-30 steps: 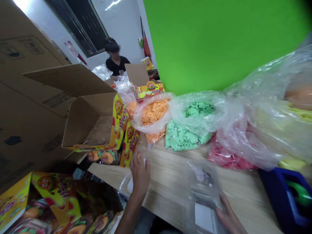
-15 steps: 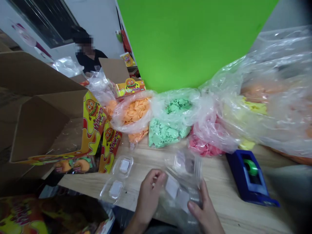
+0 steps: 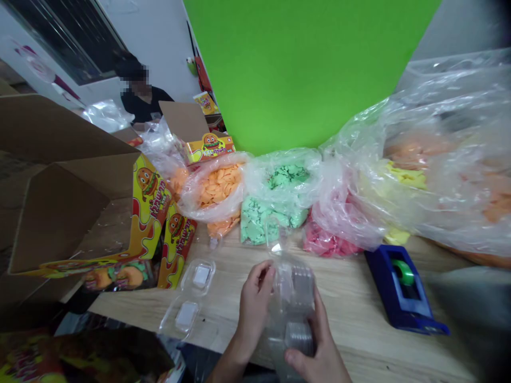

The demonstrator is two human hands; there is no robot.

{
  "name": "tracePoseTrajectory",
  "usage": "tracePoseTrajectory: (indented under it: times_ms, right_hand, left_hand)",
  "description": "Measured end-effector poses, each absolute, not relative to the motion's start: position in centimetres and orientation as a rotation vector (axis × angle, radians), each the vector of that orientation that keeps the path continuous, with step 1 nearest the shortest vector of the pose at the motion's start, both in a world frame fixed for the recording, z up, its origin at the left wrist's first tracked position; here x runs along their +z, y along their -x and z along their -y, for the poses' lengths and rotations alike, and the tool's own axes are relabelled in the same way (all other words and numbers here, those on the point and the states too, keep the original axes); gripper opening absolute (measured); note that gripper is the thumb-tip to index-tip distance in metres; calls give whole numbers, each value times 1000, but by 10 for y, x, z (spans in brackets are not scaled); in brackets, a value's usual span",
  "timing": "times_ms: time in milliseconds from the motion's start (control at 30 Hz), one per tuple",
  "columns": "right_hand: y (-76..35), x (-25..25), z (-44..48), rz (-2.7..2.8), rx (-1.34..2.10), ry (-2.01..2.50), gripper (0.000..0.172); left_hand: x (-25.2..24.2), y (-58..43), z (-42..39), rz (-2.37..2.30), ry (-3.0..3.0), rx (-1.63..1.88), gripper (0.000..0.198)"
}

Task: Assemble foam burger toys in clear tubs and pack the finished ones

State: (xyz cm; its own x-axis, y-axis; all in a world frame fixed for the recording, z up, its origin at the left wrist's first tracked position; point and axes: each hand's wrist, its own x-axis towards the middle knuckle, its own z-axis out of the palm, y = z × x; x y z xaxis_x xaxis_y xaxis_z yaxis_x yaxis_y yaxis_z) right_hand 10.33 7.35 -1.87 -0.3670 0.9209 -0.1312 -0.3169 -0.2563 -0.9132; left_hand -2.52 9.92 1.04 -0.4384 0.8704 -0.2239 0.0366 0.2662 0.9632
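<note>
Over the front of the table, my right hand (image 3: 321, 340) grips a stack of clear plastic clamshell containers (image 3: 302, 284) from its right side. The nested rims of the stack face up and to the right. My left hand (image 3: 253, 300) is closed at the stack's left edge, its thumb and fingers pinching the clear plastic there. Whether it holds one container or several cannot be made out through the glare. To the left, an open clear clamshell (image 3: 199, 276) lies on the table with a white square in each half.
Behind the hands stand plastic bags of orange pieces (image 3: 219, 186), green pieces (image 3: 259, 218) and pink pieces (image 3: 327, 239). A blue tape dispenser (image 3: 403, 292) stands right. An open cardboard box (image 3: 80, 207) is left. Beyond the table sits a person (image 3: 143, 103).
The stack has turned in my hands, so its nested rims now face more towards the camera. Both hands stay on the plastic, and the view has shifted slightly.
</note>
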Motion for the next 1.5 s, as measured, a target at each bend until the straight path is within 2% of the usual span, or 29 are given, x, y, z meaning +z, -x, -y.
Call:
tracePoseTrajectory:
  times_ms: [133, 333, 633, 967, 1133, 1267, 1500]
  right_hand:
    - [-99, -19, -71, 1071, 1762, 909, 108]
    - [-94, -20, -67, 1063, 1795, 907, 117]
    - [-95, -21, -67, 1019, 1785, 902, 108]
    - [-96, -21, -66, 1063, 1812, 928, 107]
    - [-112, -31, -70, 1047, 1758, 1115, 101]
    - [-131, -38, -77, 1027, 1686, 1311, 93]
    - [-138, -36, -84, 1088, 1678, 1316, 88]
  left_hand:
    - [7, 26, -100, -1692, -793, 1278, 31]
    - [2, 26, -101, -1598, -754, 1295, 25]
    - [-3, 46, -101, -1646, -776, 1281, 16]
    - [-6, 50, -98, -1734, -880, 1199, 26]
    - [-8, 72, -97, -1971, -1004, 1095, 33]
    - [-12, 98, -88, -2271, -1180, 933, 30]
    - [-24, 120, -82, -2687, -1277, 713, 34]
